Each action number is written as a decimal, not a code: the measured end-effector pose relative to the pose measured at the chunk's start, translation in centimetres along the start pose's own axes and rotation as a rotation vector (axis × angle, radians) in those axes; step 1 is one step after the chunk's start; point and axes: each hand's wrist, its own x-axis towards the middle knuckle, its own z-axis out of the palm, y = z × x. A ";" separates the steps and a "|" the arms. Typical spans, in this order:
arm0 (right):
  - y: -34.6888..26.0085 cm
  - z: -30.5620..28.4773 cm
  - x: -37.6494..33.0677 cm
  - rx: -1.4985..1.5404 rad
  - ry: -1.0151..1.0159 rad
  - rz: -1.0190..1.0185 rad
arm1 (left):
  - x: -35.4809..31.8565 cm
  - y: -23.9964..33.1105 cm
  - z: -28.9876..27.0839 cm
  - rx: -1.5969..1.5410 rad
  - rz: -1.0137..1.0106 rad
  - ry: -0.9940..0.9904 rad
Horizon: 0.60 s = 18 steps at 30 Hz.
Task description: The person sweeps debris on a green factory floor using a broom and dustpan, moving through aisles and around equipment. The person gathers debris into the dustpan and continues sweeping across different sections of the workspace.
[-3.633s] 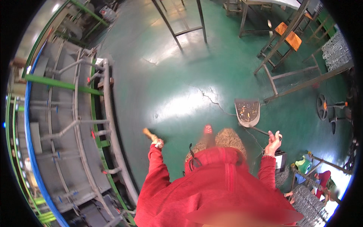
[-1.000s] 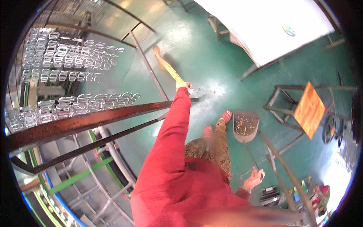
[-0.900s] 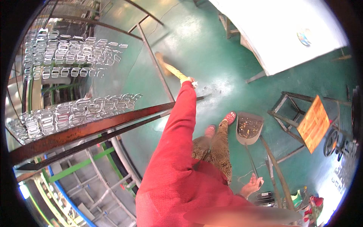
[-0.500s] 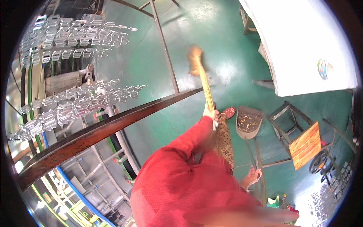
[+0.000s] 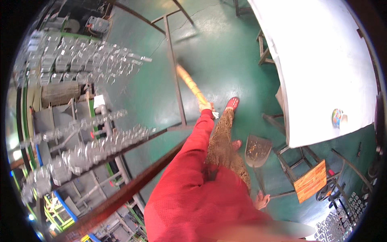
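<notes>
My left hand [image 5: 206, 106] is wrapped round the yellow, banded handle of a broom [image 5: 191, 84], held out ahead of me over the green floor. The broom's far end is smeared by motion near a thin metal bar. Something small and white shows beside the left wrist. Low on my right side, my right hand [image 5: 262, 200] has its fingers apart, near the upper end of a dustpan's handle; no grip on it shows. The dustpan [image 5: 258, 151] lies on the floor ahead of that hand, with small brownish bits in it. My feet, in red sandals, are one ahead of the other.
A rusty metal beam [image 5: 133, 186] and frame run along my left. Beyond them hang rows of small metal parts [image 5: 86, 151]. At right stand a white-covered table [image 5: 318, 72] with a round colourful item, and a stool with a wooden top [image 5: 310, 181].
The broom has swung to the left, its far end now by the metal bar. One of my feet is farther ahead. The view has shifted; dustpan and stool appear lower and farther left.
</notes>
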 end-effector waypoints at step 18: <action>-1.5 0.2 0.0 -0.355 0.017 0.235 | 16.9 13.7 23.7 0.846 0.434 -0.145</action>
